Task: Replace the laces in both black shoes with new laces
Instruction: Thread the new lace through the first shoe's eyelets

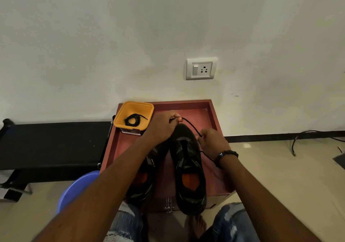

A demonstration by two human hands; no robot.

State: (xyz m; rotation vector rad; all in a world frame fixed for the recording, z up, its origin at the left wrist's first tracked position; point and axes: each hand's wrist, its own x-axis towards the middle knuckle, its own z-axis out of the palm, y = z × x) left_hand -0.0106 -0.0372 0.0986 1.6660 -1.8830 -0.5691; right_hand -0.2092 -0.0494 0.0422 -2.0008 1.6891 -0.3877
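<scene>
Two black shoes stand side by side on a reddish-brown tray-topped cabinet (pixel 211 111), toes toward the wall: the right shoe (pixel 188 165) lies in plain sight with its orange insole showing, while the left shoe (pixel 147 176) is largely hidden under the left forearm. Two laces can be counted — one black lace (pixel 190 126) stretched in the air above the right shoe's toe, and one coiled lace (pixel 133 120) lying in the single yellow tub (pixel 122 113) at the cabinet's far left corner. The left hand (pixel 162 126) pinches the far end of the stretched lace between curled fingertips, just beside the tub; the right hand (pixel 212 142) grips the same lace lower down at the shoe's right side, fingers curled round it, and a loose length trails past the wrist, which wears one dark beaded bracelet (pixel 226 156). The right shoe's heel overhangs the cabinet's near edge, above the person's knees. A raised lip runs along the tray's sides and back — bare red surface shows beyond the toes and to the right of the right shoe. One wall socket (pixel 201 68) sits above, a blue stool (pixel 78 187) and a black bench (pixel 52 142) stand to the left.
</scene>
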